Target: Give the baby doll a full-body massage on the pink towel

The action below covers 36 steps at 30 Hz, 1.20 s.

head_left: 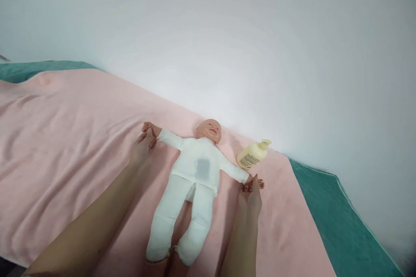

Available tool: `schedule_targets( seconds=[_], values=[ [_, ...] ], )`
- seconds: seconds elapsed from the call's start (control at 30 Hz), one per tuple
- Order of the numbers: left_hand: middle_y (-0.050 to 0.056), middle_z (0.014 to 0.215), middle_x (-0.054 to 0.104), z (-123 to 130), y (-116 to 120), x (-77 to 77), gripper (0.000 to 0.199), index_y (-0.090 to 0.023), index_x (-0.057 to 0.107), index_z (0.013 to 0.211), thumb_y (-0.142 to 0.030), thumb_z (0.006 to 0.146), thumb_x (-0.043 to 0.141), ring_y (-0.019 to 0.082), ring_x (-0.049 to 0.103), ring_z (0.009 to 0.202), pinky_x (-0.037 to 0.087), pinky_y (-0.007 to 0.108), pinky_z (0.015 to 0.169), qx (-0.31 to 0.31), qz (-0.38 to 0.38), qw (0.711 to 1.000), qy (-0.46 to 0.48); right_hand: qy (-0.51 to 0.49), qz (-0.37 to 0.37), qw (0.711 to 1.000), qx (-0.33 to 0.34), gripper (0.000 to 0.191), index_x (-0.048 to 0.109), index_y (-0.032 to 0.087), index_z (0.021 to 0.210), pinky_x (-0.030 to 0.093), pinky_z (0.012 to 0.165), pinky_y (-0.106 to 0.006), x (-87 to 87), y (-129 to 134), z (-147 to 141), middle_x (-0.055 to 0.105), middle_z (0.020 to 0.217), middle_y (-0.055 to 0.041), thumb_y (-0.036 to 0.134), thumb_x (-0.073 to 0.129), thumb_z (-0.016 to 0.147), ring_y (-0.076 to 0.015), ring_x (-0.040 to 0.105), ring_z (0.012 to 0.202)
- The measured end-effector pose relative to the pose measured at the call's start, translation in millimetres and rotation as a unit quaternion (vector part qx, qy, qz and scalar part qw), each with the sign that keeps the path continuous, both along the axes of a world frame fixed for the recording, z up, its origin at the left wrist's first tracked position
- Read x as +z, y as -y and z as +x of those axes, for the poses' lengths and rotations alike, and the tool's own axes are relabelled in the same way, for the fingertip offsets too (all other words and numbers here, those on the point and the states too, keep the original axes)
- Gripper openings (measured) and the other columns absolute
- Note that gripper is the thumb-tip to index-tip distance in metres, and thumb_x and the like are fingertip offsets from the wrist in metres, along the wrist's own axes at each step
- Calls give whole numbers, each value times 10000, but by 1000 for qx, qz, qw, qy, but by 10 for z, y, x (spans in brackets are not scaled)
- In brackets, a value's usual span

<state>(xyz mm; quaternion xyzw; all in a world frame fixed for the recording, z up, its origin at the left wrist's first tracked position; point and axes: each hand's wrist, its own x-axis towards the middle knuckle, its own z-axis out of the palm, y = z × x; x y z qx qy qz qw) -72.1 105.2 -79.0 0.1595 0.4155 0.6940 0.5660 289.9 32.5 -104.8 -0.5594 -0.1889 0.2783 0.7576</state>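
Note:
A baby doll (195, 162) in a white long-sleeved top and white trousers lies on its back on a pink blanket (81, 138), its arms spread wide. My left hand (142, 146) grips the doll's hand at the left, fingers pinched around it. At the right, my right hand (251, 194) is closed around the doll's other wrist, with the small plastic fingers sticking out beyond mine. A pale yellow pump bottle (252, 155) rests tilted beside the doll's arm, just above my right hand.
A green cover (338, 207) shows beyond the blanket's right edge and at the far left. Behind the blanket rises a plain pale wall (227, 43).

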Motion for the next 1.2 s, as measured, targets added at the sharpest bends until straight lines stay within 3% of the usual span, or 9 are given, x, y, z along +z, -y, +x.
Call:
schedule_targets(
  seconds=[0.13,0.23,0.3,0.47,0.63,0.87,0.97,1.03,1.2],
  values=[
    [74,1120,681,223,219,229,314,-179,696,1005,-356,751,746,237,605,1109,472,344,970,44,111,983,-137,35,65,997,-14,565,562,209,1194,468,992,-355,264,69,-315,551,1312,-59,357,754,684,-191,569,1157],
    [88,1162,679,393,344,282,354,-192,703,1042,-334,723,764,296,577,1161,455,429,996,-35,183,949,-253,148,114,982,-13,516,586,172,1166,436,1029,-440,453,123,-607,584,1278,-101,307,770,703,-243,558,1185],
    [75,1136,694,479,390,247,297,-209,711,1035,-299,753,733,299,536,1216,428,455,1024,-89,257,897,-348,230,131,964,33,466,591,181,1159,452,1003,-475,502,159,-767,619,1217,-101,268,756,732,-254,590,1141],
    [24,1081,718,581,404,122,229,-237,718,1009,-153,842,585,244,529,1208,413,443,1022,-106,439,710,-541,500,151,837,164,306,643,238,1120,463,994,-484,438,203,-959,672,1085,-66,188,664,819,-219,616,1053],
    [9,1096,714,581,383,108,257,-240,703,1035,-129,857,555,229,522,1210,417,424,1009,-95,471,655,-584,605,181,754,181,293,642,254,1119,428,1034,-505,440,170,-1009,674,1038,-51,137,617,852,-185,627,997],
    [10,1090,716,589,370,76,247,-240,709,1027,-137,866,553,224,529,1206,406,425,1017,-97,473,653,-583,645,187,720,171,296,642,269,1115,424,1033,-500,471,169,-1029,671,992,-37,121,608,861,-168,635,959],
    [9,1087,718,594,375,75,253,-245,711,1032,-129,847,582,226,543,1188,401,429,1024,-111,471,667,-566,626,182,736,183,291,652,273,1099,404,1050,-507,458,178,-1024,676,998,-32,124,619,852,-169,635,966],
    [18,1083,718,584,393,106,231,-243,713,1023,-154,830,624,231,567,1160,407,433,1026,-120,446,712,-528,574,171,778,191,281,654,265,1095,399,1055,-509,462,187,-1018,680,1028,-36,146,638,842,-177,633,989],
    [64,1156,684,460,415,287,270,-219,689,1074,-280,812,694,246,606,1117,462,413,995,-60,244,918,-308,291,144,944,66,400,606,207,1142,453,1008,-466,537,189,-892,643,1170,-77,233,735,765,-223,602,1106]
  ],
)
